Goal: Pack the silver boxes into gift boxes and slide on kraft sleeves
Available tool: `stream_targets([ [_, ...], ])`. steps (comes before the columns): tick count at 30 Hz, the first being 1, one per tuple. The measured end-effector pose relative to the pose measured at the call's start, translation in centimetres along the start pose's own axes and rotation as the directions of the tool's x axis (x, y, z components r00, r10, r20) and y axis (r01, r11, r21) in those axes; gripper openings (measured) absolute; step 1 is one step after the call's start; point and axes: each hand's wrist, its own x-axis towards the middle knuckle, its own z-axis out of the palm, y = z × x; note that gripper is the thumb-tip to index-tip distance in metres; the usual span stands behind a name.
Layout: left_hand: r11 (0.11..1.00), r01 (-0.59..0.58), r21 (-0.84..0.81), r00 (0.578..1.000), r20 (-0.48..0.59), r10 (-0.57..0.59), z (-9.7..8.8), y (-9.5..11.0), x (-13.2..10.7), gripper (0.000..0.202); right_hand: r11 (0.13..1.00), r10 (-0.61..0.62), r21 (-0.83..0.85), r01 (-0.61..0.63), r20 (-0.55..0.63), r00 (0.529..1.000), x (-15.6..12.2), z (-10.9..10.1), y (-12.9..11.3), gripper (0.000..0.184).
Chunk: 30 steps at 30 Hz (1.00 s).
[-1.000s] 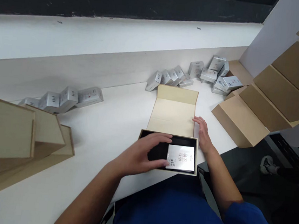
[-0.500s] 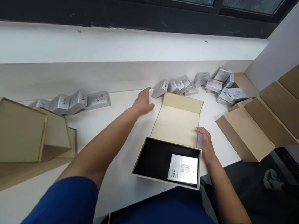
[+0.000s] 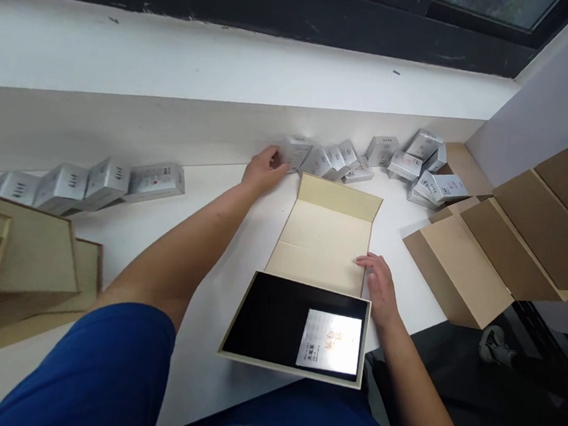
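Observation:
My left hand (image 3: 266,171) reaches to the back of the table, thumb and fingers closed around the near left side of a small silver box (image 3: 296,151). That box stands tilted at the left end of a leaning row of silver boxes (image 3: 332,161). In front of me lies an open gift box with a black inside (image 3: 268,319); its cream lid (image 3: 319,236) is folded back flat. One silver box (image 3: 330,341) lies in its right part, printed face up. My right hand (image 3: 380,286) rests beside the lid, fingers stretched out, fingertips on its right edge.
More silver boxes (image 3: 109,183) line the wall at left, behind standing cream gift boxes (image 3: 34,249). Another silver pile (image 3: 422,163) is at the back right, near brown cartons (image 3: 470,264). A white ledge and dark window frame (image 3: 303,14) are behind. A person's shoe (image 3: 492,345) shows at lower right.
My left hand has closed on a silver box at the end of the row, and that box now stands more upright. The right hand stays by the lid. The view has shifted somewhat.

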Motion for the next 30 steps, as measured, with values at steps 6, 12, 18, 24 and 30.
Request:
stream_targets([
  [6,0.976,-0.037,-0.215,0.995,-0.098,0.016,-1.9,0.5,1.5,0.054,0.999,0.032,-0.004,-0.032,0.002,0.999,-0.2,0.1,0.4,0.049],
  [12,0.957,-0.175,-0.233,0.960,-0.257,0.113,-2.5,1.8,2.5,0.064,0.999,0.020,0.026,-0.020,0.009,1.000,-0.1,0.0,0.5,0.045],
  [18,0.927,-0.150,-0.344,0.968,-0.242,0.066,-1.0,2.8,2.0,0.089,0.999,0.026,0.023,-0.026,0.006,1.000,-0.2,0.1,0.6,0.045],
  [24,0.905,-0.049,-0.423,0.997,-0.071,0.020,0.5,3.5,-0.1,0.090,0.998,0.060,0.020,-0.060,-0.011,0.998,-0.3,0.2,0.4,0.048],
  [30,0.934,-0.088,-0.347,0.987,0.097,0.129,-1.9,4.2,-3.8,0.070,0.996,0.080,0.025,-0.080,-0.007,0.997,-0.2,0.2,0.3,0.048],
])
